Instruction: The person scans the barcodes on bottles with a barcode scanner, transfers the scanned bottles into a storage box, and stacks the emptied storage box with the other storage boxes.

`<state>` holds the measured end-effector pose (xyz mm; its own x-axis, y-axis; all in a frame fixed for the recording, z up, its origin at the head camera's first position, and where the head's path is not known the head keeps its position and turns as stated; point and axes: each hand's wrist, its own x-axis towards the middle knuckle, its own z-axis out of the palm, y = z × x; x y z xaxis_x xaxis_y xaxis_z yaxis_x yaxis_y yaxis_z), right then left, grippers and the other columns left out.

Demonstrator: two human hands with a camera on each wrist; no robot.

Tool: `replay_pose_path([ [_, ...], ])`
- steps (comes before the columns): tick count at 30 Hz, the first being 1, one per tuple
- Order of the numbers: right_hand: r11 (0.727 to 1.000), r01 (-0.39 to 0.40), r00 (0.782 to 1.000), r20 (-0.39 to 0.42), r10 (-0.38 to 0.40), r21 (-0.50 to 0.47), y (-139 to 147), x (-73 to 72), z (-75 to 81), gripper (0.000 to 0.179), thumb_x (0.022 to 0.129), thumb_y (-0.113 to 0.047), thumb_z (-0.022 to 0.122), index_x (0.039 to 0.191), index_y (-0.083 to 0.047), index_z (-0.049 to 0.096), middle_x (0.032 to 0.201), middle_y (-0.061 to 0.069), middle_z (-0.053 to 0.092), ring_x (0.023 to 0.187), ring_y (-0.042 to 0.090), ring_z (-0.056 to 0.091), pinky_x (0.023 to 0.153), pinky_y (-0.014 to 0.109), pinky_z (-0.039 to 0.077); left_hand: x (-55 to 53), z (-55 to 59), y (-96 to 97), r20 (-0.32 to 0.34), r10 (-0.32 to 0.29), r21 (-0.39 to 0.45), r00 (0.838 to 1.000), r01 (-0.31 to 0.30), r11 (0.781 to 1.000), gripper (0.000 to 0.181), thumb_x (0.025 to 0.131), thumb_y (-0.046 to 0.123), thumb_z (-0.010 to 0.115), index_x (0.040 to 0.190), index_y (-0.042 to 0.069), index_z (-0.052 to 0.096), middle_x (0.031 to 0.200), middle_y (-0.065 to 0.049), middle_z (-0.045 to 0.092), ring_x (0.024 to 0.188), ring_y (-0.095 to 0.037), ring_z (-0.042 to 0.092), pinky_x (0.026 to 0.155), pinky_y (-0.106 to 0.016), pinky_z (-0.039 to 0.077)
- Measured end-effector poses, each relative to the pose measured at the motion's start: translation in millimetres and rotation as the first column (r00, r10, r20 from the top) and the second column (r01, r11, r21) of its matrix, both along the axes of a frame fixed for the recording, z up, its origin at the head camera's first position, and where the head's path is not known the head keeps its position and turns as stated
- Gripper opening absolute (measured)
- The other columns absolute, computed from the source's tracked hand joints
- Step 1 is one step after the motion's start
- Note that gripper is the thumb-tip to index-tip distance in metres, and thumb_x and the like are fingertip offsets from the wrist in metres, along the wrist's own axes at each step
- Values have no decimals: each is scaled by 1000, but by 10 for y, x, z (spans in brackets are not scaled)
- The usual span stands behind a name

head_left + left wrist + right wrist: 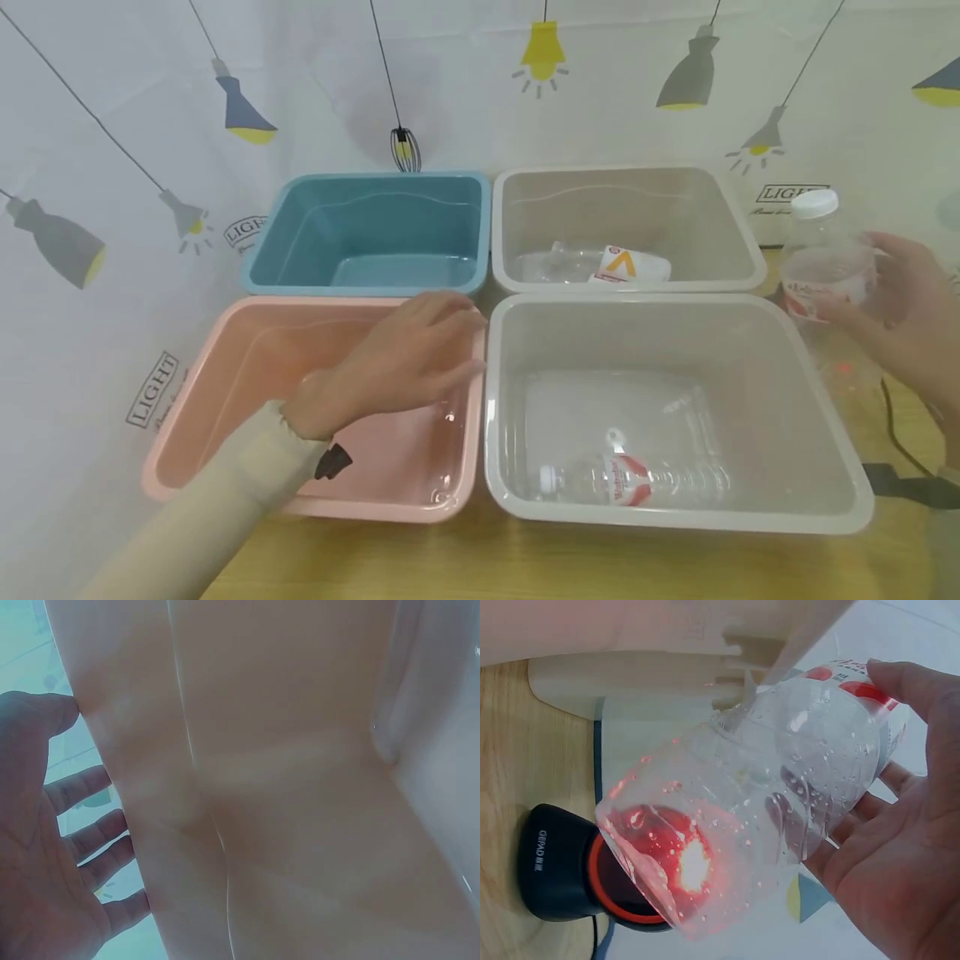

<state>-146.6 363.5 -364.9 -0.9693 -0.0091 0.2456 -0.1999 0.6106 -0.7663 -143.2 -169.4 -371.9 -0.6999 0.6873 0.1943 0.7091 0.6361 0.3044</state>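
My right hand grips a clear plastic bottle with a white cap and a red-and-white label, held upright just right of the bins. In the right wrist view, the thumb lies on the label and the fingers curl behind the bottle; droplets dot its wall. Over the pink bin reaches my left hand, its relaxed fingers at the right rim. The left wrist view has the fingertips of that hand along the bin's edge. A similar bottle lies in the front right whitish bin.
Behind stand a blue bin and a beige bin; the beige one holds a white item with an orange mark and a clear bottle. A black device with a red ring sits on the wooden table. Lamp-printed cloth hangs behind.
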Motion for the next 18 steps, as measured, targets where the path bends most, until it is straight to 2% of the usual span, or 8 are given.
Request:
replay_pose_path([
  [2, 998, -57, 998, -12, 57, -25, -48, -37, 27, 80, 88, 12, 73, 157, -15, 42, 122, -22, 60, 100, -8, 61, 75, 1, 50, 15, -14, -23, 2, 2, -4, 1000, -2, 1000, 46, 103, 46, 63, 138, 17, 64, 146, -8, 59, 140, -27, 54, 122, -45, 45],
  [5, 994, -113, 994, -11, 113, 10, -114, -117, 140, 80, 88, 12, 73, 157, -16, 42, 121, -22, 60, 98, -7, 61, 73, 1, 51, 14, -32, -39, 2, 4, 2, 1000, -4, 1000, 46, 103, 46, 63, 139, 17, 64, 147, -8, 59, 140, -26, 53, 122, -44, 46],
  [10, 982, -100, 993, 79, 88, 162, -245, -243, 408, 79, 93, -8, 78, 160, -28, 39, 125, -29, 51, 102, -17, 50, 79, -4, 40, 12, -73, -39, 5, 1, 19, 1000, -1, 1000, 46, 103, 46, 63, 139, 17, 64, 146, -8, 60, 140, -26, 53, 121, -43, 46],
  [12, 974, -99, 995, 54, 89, 205, -327, -290, 513, 80, 91, -10, 80, 160, -28, 42, 122, -32, 50, 101, -20, 48, 79, -5, 36, 8, -76, -32, -2, -2, 27, 1000, 2, 1000, 45, 103, 45, 63, 138, 17, 64, 146, -8, 60, 140, -27, 54, 121, -44, 46],
  [14, 972, -119, 993, 30, 115, 201, -430, -328, 601, 80, 89, -9, 82, 158, -27, 46, 120, -32, 53, 99, -21, 51, 79, -4, 35, 6, -70, -29, -10, -3, 31, 1000, 4, 1000, 45, 103, 44, 64, 138, 16, 65, 146, -9, 60, 140, -28, 54, 121, -44, 46],
  [15, 971, -122, 992, 47, 115, 207, -483, -346, 647, 80, 89, -12, 83, 158, -30, 47, 121, -32, 55, 100, -22, 52, 75, -1, 42, 4, -63, -29, -10, -3, 29, 1000, 3, 1000, 45, 103, 44, 64, 138, 16, 65, 146, -9, 60, 140, -28, 54, 121, -44, 46],
  [16, 970, -133, 991, 41, 127, 202, -540, -366, 676, 80, 87, -11, 84, 157, -30, 49, 118, -32, 57, 100, -21, 54, 74, 0, 42, 3, -59, -32, -9, -2, 27, 1000, 2, 1000, 45, 102, 43, 64, 138, 15, 65, 146, -10, 60, 140, -28, 53, 121, -45, 46],
  [18, 968, -150, 987, 81, 136, 202, -644, -405, 732, 79, 89, -16, 85, 157, -35, 49, 123, -31, 57, 101, -24, 53, 77, 1, 40, 7, -48, -38, 6, 3, 18, 1000, -3, 1000, 46, 102, 44, 64, 139, 16, 64, 147, -10, 59, 141, -28, 53, 121, -45, 46],
])
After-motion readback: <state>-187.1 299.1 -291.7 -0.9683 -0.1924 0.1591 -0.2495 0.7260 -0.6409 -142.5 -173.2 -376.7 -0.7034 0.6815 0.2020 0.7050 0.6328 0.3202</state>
